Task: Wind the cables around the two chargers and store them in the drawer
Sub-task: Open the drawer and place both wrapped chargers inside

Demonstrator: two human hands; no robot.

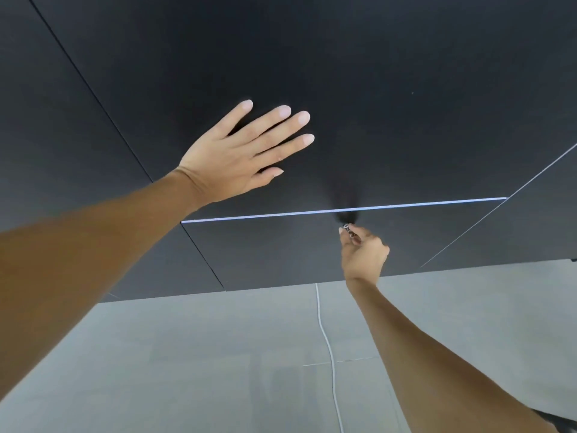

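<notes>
My left hand [237,154] lies flat, fingers straight and spread, on a dark cabinet top [406,89]. Below it, my right hand [363,254] reaches to the dark drawer front [281,254], its thumb and fingertips curled and pinching a small silver knob [346,227] near the front's upper edge. A thin bright gap [343,210] runs between top and drawer front. A white cable [327,348] trails across the grey floor [187,370] beneath. No chargers are visible.
</notes>
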